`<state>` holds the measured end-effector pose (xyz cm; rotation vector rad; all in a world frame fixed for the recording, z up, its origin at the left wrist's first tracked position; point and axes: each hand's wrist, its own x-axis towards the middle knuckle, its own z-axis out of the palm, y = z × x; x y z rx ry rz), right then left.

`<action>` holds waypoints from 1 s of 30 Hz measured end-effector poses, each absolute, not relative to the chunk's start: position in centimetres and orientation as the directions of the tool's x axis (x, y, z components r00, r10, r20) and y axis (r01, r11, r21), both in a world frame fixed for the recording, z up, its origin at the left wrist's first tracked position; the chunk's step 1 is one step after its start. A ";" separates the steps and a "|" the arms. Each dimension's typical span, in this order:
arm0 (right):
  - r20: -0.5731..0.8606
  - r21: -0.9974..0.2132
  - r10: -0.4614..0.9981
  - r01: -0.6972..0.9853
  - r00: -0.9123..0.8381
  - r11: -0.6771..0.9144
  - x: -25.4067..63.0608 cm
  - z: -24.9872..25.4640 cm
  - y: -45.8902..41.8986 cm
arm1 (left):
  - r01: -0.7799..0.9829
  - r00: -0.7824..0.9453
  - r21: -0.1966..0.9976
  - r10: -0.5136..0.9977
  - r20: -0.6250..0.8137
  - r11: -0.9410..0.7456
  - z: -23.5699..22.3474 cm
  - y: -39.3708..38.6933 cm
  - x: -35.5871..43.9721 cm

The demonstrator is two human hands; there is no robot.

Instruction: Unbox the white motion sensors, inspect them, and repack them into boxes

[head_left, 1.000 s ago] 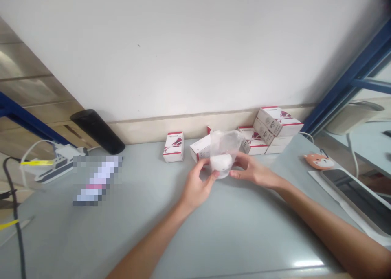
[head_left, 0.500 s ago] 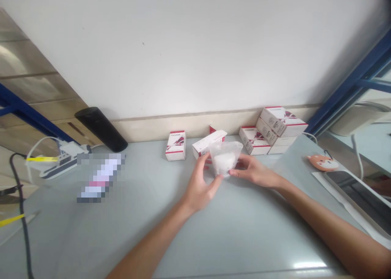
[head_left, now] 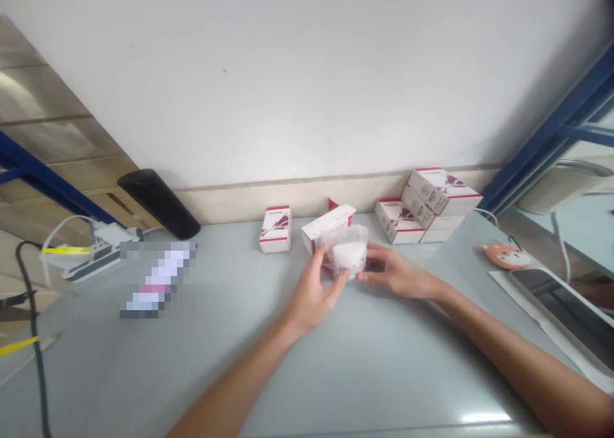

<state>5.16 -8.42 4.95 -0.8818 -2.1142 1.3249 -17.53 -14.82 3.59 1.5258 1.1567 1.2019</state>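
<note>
Between my hands is a translucent plastic bag (head_left: 348, 257) with a white, rounded object inside, whose kind I cannot make out. My left hand (head_left: 319, 292) grips the bag from the left, thumb at its lower front. From the right, my right hand (head_left: 396, 272) holds it with thumb and fingers, some fingertips hidden behind the bag. Just behind stands an open white-and-red carton (head_left: 326, 226), its red-edged flap up and its lower part covered by the bag and my left fingers.
A closed small carton (head_left: 275, 229) stands to the left, and several stacked cartons (head_left: 444, 198) to the right. On the left are a black cylinder (head_left: 160, 204), a blurred-out phone (head_left: 158, 281) and a power strip (head_left: 98, 252). An orange animal-face pouch (head_left: 506, 255) and a dark phone (head_left: 561, 307) lie right.
The bag has shifted slightly left, and its top has folded down lower over the white object. My right hand has moved a little left with it.
</note>
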 end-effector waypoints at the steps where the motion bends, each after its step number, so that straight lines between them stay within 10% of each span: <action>1: 0.071 -0.903 0.741 0.272 -0.668 0.333 5.2 5.0 -8.4 | 0.171 0.110 0.962 0.975 0.196 -0.212 3.5 -14.8 -17.6; 30: 0.197 -0.618 0.716 0.482 -0.670 0.621 4.8 3.3 -8.2 | 0.452 0.129 0.849 0.962 0.240 -0.273 2.4 -14.0 -18.4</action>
